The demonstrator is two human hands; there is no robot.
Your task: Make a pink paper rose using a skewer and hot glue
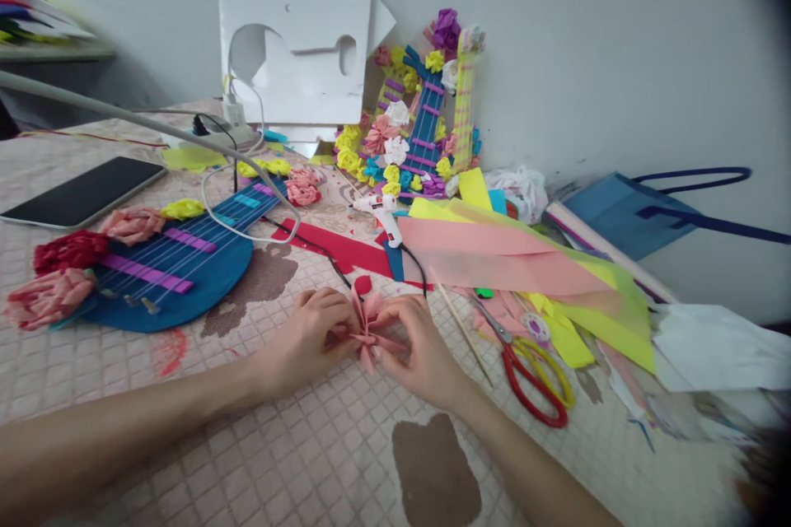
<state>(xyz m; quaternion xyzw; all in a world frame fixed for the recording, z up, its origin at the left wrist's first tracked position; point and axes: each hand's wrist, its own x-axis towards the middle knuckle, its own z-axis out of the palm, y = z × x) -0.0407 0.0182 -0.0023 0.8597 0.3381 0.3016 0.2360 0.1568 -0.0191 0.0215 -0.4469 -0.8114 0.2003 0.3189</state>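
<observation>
Centrally, the left hand (318, 333) and right hand (417, 346) pinch opposite sides of the pink flower (369, 331), fingers closed on its petals

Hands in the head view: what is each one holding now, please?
Left hand: closed, gripping the pink flower.
Right hand: closed, gripping the same flower from the other side.
</observation>
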